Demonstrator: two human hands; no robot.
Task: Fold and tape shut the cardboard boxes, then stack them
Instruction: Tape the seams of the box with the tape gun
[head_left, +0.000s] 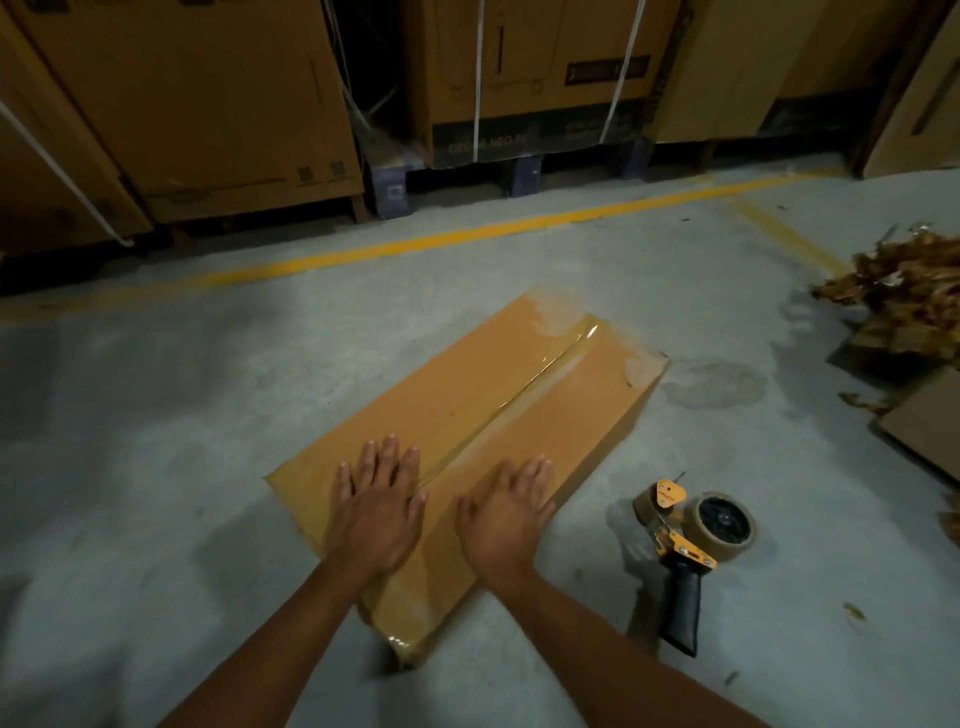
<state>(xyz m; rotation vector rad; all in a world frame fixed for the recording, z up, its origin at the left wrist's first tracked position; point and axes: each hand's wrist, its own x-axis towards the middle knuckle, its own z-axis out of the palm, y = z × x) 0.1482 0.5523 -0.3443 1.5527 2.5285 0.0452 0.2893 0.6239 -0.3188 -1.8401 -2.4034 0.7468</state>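
Large strapped cartons (218, 104) line the wall behind the grey concrete floor (156, 415). The cardboard box (545, 395) lies before me, its seam taped. My left hand (376, 509) and right hand (506, 514) press flat on it, fingers straight. The tape dispenser (685, 545) rests just right.

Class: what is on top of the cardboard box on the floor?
Clear tape runs along the centre seam of the cardboard box. The left hand and right hand lie flat on it, either side of the seam. They cover part of the top; the inside is hidden.
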